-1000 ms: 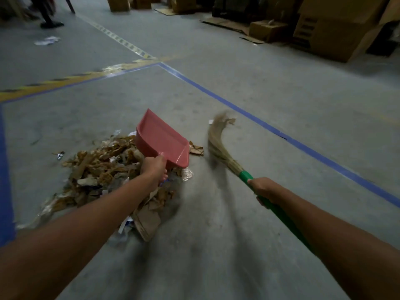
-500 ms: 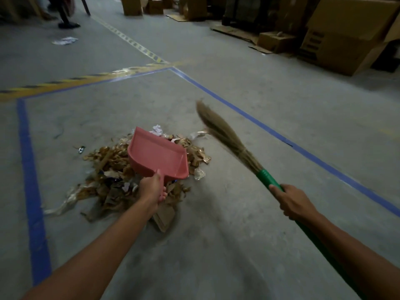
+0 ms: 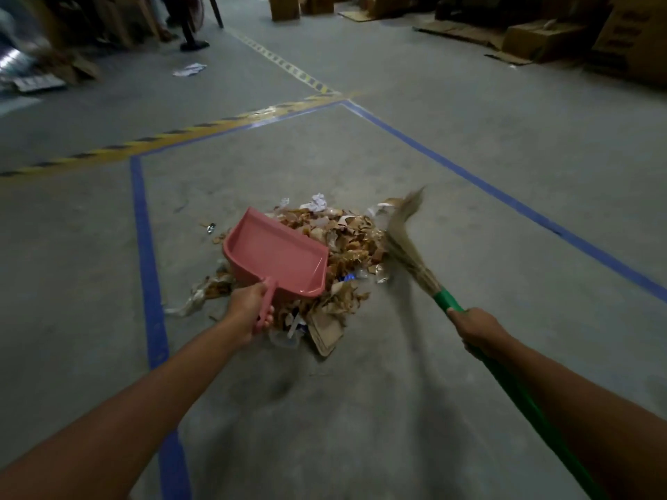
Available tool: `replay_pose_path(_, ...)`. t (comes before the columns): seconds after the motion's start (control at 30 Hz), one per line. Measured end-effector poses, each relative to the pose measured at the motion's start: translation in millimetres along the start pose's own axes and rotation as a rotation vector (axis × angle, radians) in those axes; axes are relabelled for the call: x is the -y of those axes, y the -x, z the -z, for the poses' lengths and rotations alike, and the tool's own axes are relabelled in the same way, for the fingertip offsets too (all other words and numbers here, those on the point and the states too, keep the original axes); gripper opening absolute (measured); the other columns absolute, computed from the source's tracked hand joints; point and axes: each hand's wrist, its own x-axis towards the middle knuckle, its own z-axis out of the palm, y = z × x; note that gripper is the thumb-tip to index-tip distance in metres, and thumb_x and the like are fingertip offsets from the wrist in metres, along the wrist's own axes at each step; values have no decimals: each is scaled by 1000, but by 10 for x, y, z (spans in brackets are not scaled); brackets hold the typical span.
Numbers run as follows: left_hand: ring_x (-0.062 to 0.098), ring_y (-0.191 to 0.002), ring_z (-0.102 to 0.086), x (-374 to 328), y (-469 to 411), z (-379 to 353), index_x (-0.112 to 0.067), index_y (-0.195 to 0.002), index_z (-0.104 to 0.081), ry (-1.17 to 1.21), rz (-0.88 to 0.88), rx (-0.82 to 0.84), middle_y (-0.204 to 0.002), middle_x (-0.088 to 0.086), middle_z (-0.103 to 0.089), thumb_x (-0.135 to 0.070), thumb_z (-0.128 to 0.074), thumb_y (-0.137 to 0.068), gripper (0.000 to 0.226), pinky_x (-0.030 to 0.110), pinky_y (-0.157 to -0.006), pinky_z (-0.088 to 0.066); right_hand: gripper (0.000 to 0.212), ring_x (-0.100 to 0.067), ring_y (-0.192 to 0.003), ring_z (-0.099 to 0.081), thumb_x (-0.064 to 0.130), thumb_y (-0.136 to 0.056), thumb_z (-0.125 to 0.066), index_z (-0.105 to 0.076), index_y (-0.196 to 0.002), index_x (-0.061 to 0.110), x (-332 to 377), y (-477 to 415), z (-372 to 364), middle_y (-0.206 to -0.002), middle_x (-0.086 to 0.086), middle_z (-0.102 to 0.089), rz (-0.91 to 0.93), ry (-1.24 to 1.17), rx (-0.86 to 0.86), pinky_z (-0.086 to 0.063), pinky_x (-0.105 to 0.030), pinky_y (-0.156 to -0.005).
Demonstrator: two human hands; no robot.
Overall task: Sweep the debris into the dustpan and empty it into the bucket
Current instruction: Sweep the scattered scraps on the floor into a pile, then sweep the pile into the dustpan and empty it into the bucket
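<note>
Gripping scoop-shaped pink dustpan (image 3: pixel 274 259), bristly straw broom (image 3: pixel 408 247)

Two bare forearms, reaching forward and down from the bottom corners. Left arm long and almost straight, angled from the lower left toward the centre. Left grip (image 3: pixel 249 308) curled round the handle of a pink dustpan (image 3: pixel 278 258), back of the hand up, fingertips wrapped under. Right arm from the lower right corner, shorter in view, wrist slightly bent. Right grip (image 3: pixel 476 330) closed round a green broom handle (image 3: pixel 523 398), back of the hand up, thumb tip pointing along the handle.
</note>
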Motion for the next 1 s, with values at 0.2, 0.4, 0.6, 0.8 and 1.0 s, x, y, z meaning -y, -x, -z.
replay_pose_path(0.2, 13, -28, -45, -19, -33, 330, -7, -91, -57, -1, 2, 52, -63, 13, -50, -32, -54, -101, 27, 14, -31, -34, 44, -19, -66, -62, 51, -102, -39, -55, -107, 10, 168, 297, -267, -84, -8, -63, 173, 139, 69, -51, -27, -52)
replay_pose_path(0.4, 12, -30, -45, -167, 77, 628, -5, -109, -54, 63, -8, 109, -65, 11, -49, -29, -48, -102, 26, 14, -30, -34, 49, -21, -72, -59, 55, -101, -38, -62, -109, 13, 282, 490, -124, -87, -7, -64, 391, 240, -177, -44, -29, -60)
replay_pose_path(0.6, 11, -27, -44, -125, 330, 1187, -2, -89, -55, -91, 40, 37, -61, 12, -49, -30, -50, -102, 31, 14, -29, -34, 48, -24, -68, -62, 55, -100, -37, -60, -105, 13, 610, 698, 31, -82, -7, -62, 408, 307, -172, -50, -30, -61)
replay_pose_path(0.8, 12, -26, -43, -158, 367, 1753, 1, -86, -57, -537, 235, 142, -50, 10, -50, -19, -45, -103, 28, 15, -29, -34, 46, -28, -75, -66, 53, -97, -40, -59, -103, 12, 765, 937, 70, -87, -11, -65, 257, 330, -204, -59, -40, -74)
replay_pose_path(1.0, 13, -30, -46, -33, 189, 2003, -1, -93, -63, -707, 408, 219, -51, 11, -57, -19, -52, -100, 22, 18, -31, -37, 54, -33, -83, -67, 55, -96, -35, -58, -105, 8, 465, 1054, -531, -96, -16, -67, 32, 137, -209, -59, -45, -81)
